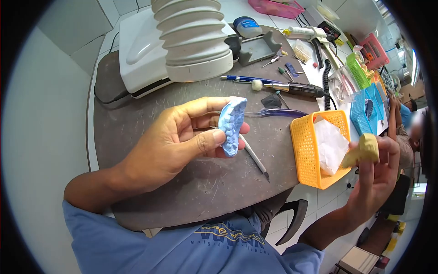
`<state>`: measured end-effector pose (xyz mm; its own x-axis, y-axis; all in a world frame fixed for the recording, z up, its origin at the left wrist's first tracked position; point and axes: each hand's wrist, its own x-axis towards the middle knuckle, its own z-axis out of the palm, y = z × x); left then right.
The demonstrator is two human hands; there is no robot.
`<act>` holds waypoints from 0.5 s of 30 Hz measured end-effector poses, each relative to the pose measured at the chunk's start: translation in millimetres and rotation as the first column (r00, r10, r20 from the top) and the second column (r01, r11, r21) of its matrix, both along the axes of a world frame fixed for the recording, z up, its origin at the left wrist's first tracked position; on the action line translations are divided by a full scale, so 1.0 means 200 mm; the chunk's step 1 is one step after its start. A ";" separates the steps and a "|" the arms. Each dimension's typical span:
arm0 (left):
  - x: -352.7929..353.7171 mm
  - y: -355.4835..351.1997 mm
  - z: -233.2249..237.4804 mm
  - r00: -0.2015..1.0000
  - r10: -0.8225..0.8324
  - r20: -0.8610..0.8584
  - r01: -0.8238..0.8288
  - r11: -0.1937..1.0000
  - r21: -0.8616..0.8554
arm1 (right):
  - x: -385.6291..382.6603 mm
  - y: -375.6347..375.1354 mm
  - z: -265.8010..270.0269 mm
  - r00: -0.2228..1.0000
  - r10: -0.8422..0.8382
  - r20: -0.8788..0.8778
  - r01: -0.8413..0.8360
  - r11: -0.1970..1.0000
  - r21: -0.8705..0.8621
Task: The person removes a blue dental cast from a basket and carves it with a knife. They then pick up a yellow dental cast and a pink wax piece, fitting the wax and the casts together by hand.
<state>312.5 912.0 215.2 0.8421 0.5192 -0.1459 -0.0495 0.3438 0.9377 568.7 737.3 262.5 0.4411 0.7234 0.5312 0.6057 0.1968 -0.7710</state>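
Observation:
Between the thumb and fingers of my left hand (171, 139) is a blue dental cast (232, 128), held up over the grey work surface with its row of teeth showing. My right hand (376, 176) grips a yellowish dental cast (365, 150) just right of the orange basket; this cast is slightly blurred and its teeth are hard to make out. A folded white paper (329, 146) lies in the orange basket (306, 157). Below the blue cast, a slim tool with a white handle (253, 156) rests on the table, partly hidden by my left fingers.
A ribbed suction hose (194, 41) hangs over the table beside a white machine (141, 50). Behind my hands lie a rotary handpiece (296, 88), a blue pen (239, 79) and small burs. Blue (362, 112) and green (358, 71) baskets stand right, near another person (404, 132).

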 end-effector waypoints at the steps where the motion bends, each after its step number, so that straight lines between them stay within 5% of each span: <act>1: 0.00 0.00 0.00 1.000 0.003 0.000 -0.003 1.000 -0.001 | -0.08 0.01 0.00 1.000 0.008 -0.003 -0.008 1.000 0.011; 4: 0.00 0.00 0.01 0.999 0.029 -0.017 -0.030 0.997 -0.073 | -0.15 0.00 -0.06 0.968 0.230 -0.101 -0.239 0.967 -0.090; 6: 0.00 0.00 0.00 1.000 0.020 0.011 -0.018 0.992 -0.127 | -0.22 0.07 -0.12 0.753 0.486 -0.445 -0.535 0.845 0.017; 8: 0.00 0.00 -0.01 1.000 0.016 0.016 -0.014 0.991 -0.135 | -0.34 0.12 -0.15 0.560 0.392 -0.730 -0.515 0.855 0.064; 10: 0.00 -0.01 -0.02 1.000 0.013 0.019 -0.010 0.989 -0.145 | -0.34 0.18 -0.18 0.515 0.290 -0.807 -0.526 0.850 -0.030; 15: 0.00 0.00 -0.02 1.000 0.012 -0.007 -0.013 0.991 -0.133 | -0.33 0.26 -0.28 0.582 0.311 -0.751 -0.501 0.865 -0.030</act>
